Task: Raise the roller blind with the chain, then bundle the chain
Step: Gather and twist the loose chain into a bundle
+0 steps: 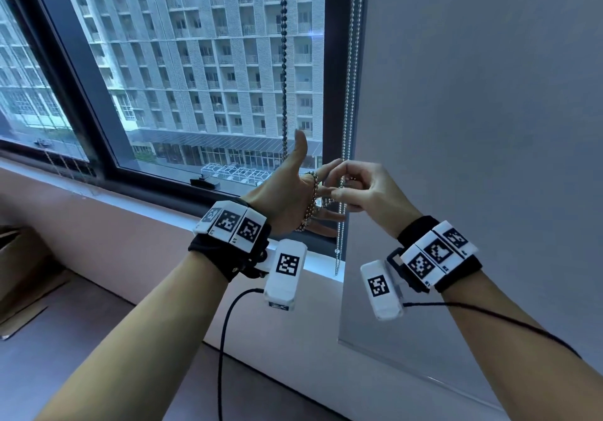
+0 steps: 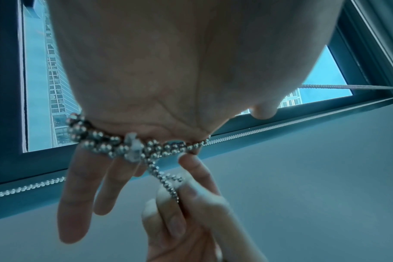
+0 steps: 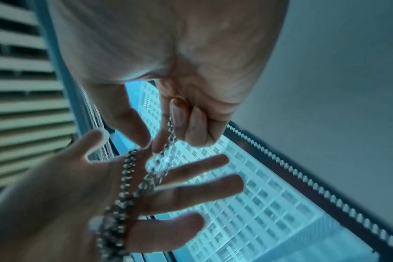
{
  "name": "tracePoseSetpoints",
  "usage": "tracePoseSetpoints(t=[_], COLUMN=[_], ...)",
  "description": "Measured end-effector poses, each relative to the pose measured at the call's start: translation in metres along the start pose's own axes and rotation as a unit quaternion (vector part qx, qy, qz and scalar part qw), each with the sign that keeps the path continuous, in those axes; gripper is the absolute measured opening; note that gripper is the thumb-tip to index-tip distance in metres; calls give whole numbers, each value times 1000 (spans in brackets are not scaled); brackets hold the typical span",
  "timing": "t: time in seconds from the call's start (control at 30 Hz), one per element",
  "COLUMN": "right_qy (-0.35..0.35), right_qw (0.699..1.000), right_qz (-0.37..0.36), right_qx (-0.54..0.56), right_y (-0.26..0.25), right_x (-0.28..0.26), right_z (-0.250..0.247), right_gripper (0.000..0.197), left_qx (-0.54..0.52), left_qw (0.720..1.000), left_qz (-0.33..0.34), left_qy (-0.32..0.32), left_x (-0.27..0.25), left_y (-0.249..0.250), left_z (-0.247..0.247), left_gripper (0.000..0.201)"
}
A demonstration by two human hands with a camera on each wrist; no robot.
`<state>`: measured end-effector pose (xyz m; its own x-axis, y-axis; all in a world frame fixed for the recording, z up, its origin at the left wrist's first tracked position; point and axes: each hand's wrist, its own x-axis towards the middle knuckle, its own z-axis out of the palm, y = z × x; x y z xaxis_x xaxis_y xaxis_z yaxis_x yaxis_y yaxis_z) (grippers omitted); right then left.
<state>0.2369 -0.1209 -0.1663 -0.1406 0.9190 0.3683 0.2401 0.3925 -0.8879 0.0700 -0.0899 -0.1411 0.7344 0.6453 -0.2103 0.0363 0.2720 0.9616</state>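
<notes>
A silver bead chain (image 1: 348, 77) hangs down the right edge of the window, beside a grey roller blind (image 1: 489, 126). My left hand (image 1: 287, 192) is held out flat with the thumb up and the fingers straight. Several loops of the chain (image 1: 311, 202) are wound round its palm. My right hand (image 1: 355, 189) pinches a strand of the chain just past the left fingers. In the left wrist view the loops (image 2: 105, 143) cross the palm with a white connector (image 2: 132, 148) among them. In the right wrist view my thumb and fingers (image 3: 180, 115) grip the strand (image 3: 168, 138) above the spread left hand (image 3: 67, 195).
A dark bead chain (image 1: 284, 61) hangs in front of the glass left of my hands. The white sill (image 1: 163, 211) runs below the dark window frame (image 1: 98, 120). A cardboard box (image 1: 19, 257) stands at the left. The blind's bottom rail (image 1: 391, 365) hangs below sill height.
</notes>
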Motion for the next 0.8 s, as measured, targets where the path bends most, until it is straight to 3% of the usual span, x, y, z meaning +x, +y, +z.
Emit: tracePoseSetpoints(t=[0.07,0.13,0.3,0.57,0.67,0.8], right_qy=[-11,-26,-58,-60,-38,0], right_qw=[990,977,946,950,953,955], right_qz=[-13,-18,-44,-72,-98,-80], right_qx=[-142,-212,-317,-299,-284,-287], right_y=[-2,-6,-12,3,11,26], right_x=[-1,0,4,8,6,4], right_z=[-3,-4,-6,-5,-5,-13], right_gripper=[19,25,11,14,17,18], left_qx=[-4,-1,-9,-21,-25,-40], left_qw=[1000,1000,1000,1000,999,999], left_qz=[-4,-5,-1,17,27,26], left_qy=[7,5,-3,-7,-16,-25], left_x=[-1,-1,-1,4,5,7], left_y=[0,0,0,-3,-4,-3], left_z=[-3,-3,1,3,3,-3], left_gripper=[101,102,101,97,94,102])
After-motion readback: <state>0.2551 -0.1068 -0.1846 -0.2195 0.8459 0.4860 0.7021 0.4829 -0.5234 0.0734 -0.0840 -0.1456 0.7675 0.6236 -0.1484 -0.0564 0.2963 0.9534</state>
